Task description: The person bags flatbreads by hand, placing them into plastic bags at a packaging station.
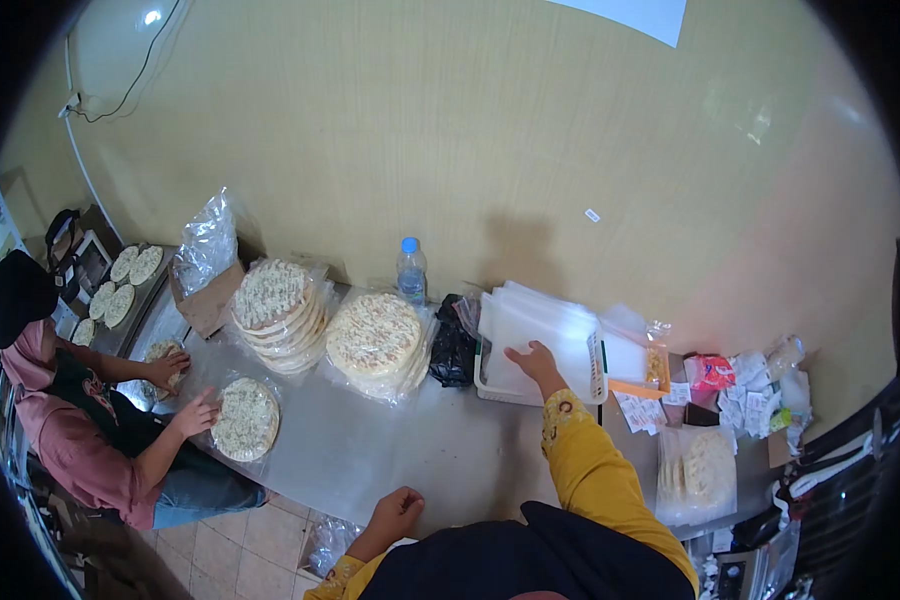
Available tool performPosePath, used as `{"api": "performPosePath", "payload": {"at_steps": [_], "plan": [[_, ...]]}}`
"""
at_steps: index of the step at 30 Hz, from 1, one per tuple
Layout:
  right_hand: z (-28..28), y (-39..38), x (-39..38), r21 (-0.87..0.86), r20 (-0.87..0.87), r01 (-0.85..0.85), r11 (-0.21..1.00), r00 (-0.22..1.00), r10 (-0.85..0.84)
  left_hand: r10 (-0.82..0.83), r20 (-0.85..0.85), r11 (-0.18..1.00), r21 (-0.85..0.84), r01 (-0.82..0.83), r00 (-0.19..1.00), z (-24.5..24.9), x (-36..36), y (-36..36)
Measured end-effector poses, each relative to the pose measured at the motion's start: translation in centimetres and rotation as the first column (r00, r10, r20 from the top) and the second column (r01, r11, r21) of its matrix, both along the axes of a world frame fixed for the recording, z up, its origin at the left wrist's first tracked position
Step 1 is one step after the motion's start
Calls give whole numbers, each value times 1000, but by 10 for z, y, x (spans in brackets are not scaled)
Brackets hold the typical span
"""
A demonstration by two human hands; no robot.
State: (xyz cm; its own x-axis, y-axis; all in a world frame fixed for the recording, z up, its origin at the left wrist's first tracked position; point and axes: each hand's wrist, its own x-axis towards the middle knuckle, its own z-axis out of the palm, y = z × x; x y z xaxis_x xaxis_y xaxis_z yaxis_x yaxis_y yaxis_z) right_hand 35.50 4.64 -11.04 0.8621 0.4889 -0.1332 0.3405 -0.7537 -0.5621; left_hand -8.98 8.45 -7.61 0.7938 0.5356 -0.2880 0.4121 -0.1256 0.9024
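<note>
My right hand (pixel 538 366) reaches over a white plastic basket (pixel 602 372) filled with a stack of clear plastic bags (pixel 532 318). Its thumb stands apart from the fingers, with nothing held, and it overlaps the top bags in this view. At the near edge of the steel table, my left hand (pixel 397 512) hangs with curled fingers and nothing visible in it. Left of the basket are a bunched black plastic bag (pixel 452 345) and a tall stack of bagged pizzas (pixel 375 338).
A co-worker (pixel 90 410) at the left handles flat pizzas (pixel 246 419). Another pizza stack (pixel 273 305) and a water bottle (pixel 411 270) stand along the wall. To the right lie an orange tray (pixel 656 370), printed labels (pixel 641 412) and more bagged flatbreads (pixel 696 470).
</note>
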Motion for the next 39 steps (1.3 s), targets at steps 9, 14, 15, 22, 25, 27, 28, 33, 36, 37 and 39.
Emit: {"api": "performPosePath", "payload": {"at_steps": [9,14,15,22,25,27,28,33,36,37,39], "plan": [[14,28,-54,-1,144,4,1000,990,-4,-25,8,999,-43,25,1000,-21,-7,-16],[30,12,-38,125,104,-70,990,993,57,39,35,999,-2,-39,999,-19,-3,-25],[24,12,-28,163,80,-61,985,996,49,56,54,998,-10,-56,997,-15,0,-30],[52,-29,-18,435,145,-168,885,983,115,118,148,988,-120,-100,982,-14,11,-77],[109,-66,-54,538,6,-232,810,962,272,147,215,949,-305,-77,965,-9,19,-103],[148,-97,-78,633,-189,-232,739,879,438,204,251,911,-403,-89,946,6,30,-118],[166,-117,-89,677,-275,-218,703,812,516,251,264,890,-440,-115,931,16,38,-127],[241,-232,-132,825,-325,-344,448,358,875,445,372,601,-798,36,814,45,84,-168],[235,-288,-122,800,-318,-359,482,427,846,376,515,404,-839,364,771,38,100,-189],[231,-306,-116,777,-306,-366,513,491,815,404,501,412,-846,337,765,41,103,-199],[231,-340,-112,708,-435,-199,677,633,640,439,480,426,-856,294,759,36,104,-213]]}}
